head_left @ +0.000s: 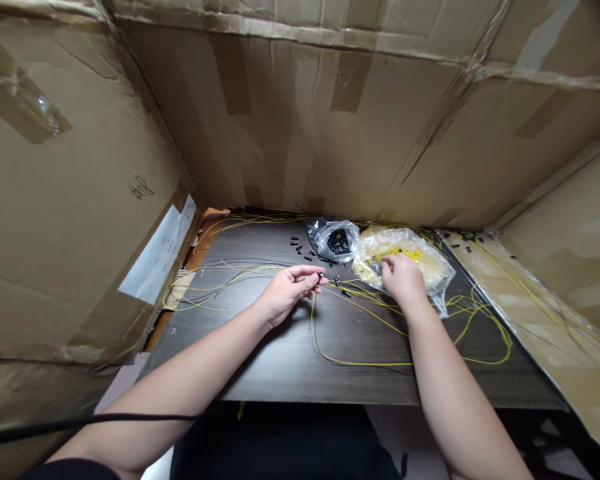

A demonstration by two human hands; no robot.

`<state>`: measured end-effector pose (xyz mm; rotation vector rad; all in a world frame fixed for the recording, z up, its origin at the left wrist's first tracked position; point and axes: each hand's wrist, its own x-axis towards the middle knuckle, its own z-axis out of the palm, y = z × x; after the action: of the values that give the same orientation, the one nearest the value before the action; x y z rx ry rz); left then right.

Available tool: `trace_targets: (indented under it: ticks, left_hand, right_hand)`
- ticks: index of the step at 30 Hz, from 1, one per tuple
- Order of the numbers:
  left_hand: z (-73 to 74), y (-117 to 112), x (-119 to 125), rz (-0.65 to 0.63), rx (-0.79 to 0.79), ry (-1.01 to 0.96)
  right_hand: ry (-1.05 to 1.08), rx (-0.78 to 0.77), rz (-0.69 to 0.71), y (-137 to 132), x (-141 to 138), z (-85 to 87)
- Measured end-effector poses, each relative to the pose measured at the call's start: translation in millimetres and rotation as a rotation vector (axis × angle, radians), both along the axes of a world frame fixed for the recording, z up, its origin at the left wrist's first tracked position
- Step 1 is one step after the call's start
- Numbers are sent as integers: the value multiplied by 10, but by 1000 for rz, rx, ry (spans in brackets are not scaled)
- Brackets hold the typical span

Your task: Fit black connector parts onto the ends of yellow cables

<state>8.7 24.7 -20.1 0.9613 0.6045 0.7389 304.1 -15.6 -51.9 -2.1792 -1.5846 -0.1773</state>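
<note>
My left hand [298, 288] is over the middle of the table, thumb and fingers pinched on the black end piece [321, 275] of a thin yellow cable [313, 327]. From there the cable drops and curves right along the table. My right hand [403, 279] reaches into an open clear plastic bag [437, 272] that holds small yellow parts [411, 255]. Its fingers are bent together, and whatever they grip is too small to make out. Between the hands lie a few loose black parts [347, 293].
A second clear bag [319, 233] holds many small black pieces [338, 244]. More black pieces [299, 249] are scattered left of it. Yellow cables [500, 327] loop over the dark table [270, 363] on both sides. Cardboard walls [290, 133] enclose the back and sides.
</note>
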Motion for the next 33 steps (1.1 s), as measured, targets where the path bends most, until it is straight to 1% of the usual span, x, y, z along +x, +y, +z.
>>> trace_targets:
  ticks: [2, 4, 6, 7, 9, 10, 11, 13, 16, 19, 22, 26, 30, 33]
  left_hand:
    - [1, -10, 10, 10, 9, -22]
    - [9, -34, 23, 10, 18, -28]
    - [19, -60, 34, 5, 33, -19]
    - [22, -70, 39, 4, 47, -15]
    - [24, -80, 45, 9, 76, -21]
    - [23, -80, 47, 15, 87, -30]
    - [20, -77, 50, 20, 94, -36]
    - [9, -69, 53, 26, 103, -37]
    - [-11, -58, 51, 15, 123, -17]
    - [-22, -61, 44, 4, 160, -2]
    - [-24, -76, 39, 7, 203, 11]
    - [-12, -101, 39, 10, 231, 36]
    - [10, -115, 35, 35, 244, 44]
    - [27, -118, 29, 61, 227, 34]
  right_hand:
    - [-5, 77, 14, -35, -17, 102]
    - [25, 213, 79, -97, -124, 259]
    - [146, 449, 257, -183, -340, 427]
    - [207, 535, 352, -231, -476, 499]
    - [265, 584, 531, -329, -754, 598]
    - [286, 587, 584, -373, -873, 624]
    - [305, 598, 612, -409, -968, 637]
    - [335, 630, 625, -453, -1079, 630]
    - [370, 644, 643, -455, -1111, 576]
    - [402, 606, 721, -435, -1122, 532]
    - [413, 603, 776, -436, -1169, 505]
    - [419, 591, 770, -441, -1225, 458]
    - [416, 595, 772, -438, -1210, 435]
    - [386, 638, 711, -447, -1165, 455]
